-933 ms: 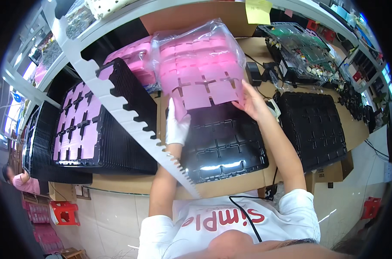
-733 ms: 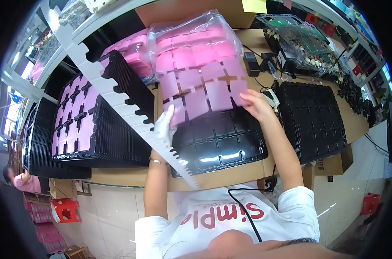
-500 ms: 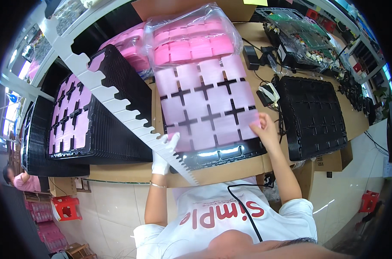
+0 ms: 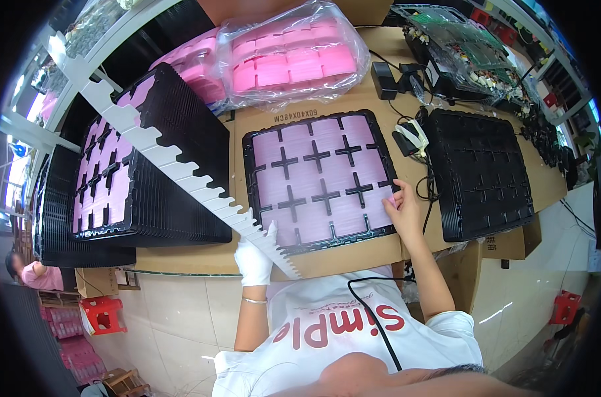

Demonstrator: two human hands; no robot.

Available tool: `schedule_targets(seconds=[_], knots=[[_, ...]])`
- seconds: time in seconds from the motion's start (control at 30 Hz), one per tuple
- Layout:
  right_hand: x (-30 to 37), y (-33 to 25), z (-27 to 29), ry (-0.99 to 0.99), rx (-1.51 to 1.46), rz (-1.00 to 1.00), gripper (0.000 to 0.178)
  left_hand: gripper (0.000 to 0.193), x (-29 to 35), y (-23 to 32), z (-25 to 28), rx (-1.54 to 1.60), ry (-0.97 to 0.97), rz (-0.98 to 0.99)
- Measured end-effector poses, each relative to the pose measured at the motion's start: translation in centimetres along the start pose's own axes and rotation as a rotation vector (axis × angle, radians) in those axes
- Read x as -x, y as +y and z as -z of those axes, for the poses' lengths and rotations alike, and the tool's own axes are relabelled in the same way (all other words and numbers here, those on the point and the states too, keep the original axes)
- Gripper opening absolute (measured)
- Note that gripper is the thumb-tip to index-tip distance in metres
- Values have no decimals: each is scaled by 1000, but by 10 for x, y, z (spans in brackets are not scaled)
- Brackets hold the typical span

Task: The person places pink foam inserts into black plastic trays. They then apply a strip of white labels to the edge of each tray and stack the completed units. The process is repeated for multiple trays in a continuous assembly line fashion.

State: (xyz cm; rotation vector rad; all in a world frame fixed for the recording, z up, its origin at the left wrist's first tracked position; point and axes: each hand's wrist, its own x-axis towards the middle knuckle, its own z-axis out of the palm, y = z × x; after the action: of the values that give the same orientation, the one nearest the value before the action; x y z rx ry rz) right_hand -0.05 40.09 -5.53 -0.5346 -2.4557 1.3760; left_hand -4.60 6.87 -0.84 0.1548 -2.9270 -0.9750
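Observation:
A pink foam sheet [image 4: 305, 178] with cross-shaped slots lies in a black plastic tray [image 4: 249, 157], and the tray's black cross ribs show through the slots. At the tray's right edge my bare right hand [image 4: 405, 210] pinches a raised bit of the sheet between thumb and finger. My left hand [image 4: 253, 263], in a white glove, rests by the near left corner of the tray. Its thumb and fingertips show apart on either side of a white toothed strip [image 4: 174, 169], which hides part of the hand.
Tall stacks of black trays [image 4: 181, 165] stand left, topped with pink sheets. Bagged pink foam [image 4: 294, 59] lies behind the tray. On the right are another black tray stack [image 4: 479, 175], cables, a black adapter [image 4: 384, 81] and electronics [image 4: 469, 63]. Cardboard [image 4: 353, 261] covers the table.
The pink sheet, held above the tray before, has come down into it, its slots around the ribs. My left hand has shifted slightly nearer to me; the right stays at the sheet's right edge.

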Motion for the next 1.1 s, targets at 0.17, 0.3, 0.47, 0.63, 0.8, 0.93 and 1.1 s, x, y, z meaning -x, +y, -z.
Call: schedule_targets(seconds=[0.17,0.3,0.47,0.63,0.8,0.93,1.1], knots=[[-1,-30,8,121,293,87,54,64,-17,6,9,-255,364,-354],[-47,-53,-9,196,402,388,44,34,-77,30,11,-171,130,-415],[-130,-25,-65,43,586,698,41,46,-133,35,-52,-395,150,-734],[-148,-13,-67,121,884,510,45,55,-147,38,-47,-679,104,-506],[-160,-16,-72,126,888,522,46,53,-163,33,-57,-629,193,-620],[-114,-44,-39,91,710,552,37,44,-133,31,-28,-497,185,-674],[0,-29,21,-340,444,748,31,34,-40,-9,14,-354,-231,-1143]])
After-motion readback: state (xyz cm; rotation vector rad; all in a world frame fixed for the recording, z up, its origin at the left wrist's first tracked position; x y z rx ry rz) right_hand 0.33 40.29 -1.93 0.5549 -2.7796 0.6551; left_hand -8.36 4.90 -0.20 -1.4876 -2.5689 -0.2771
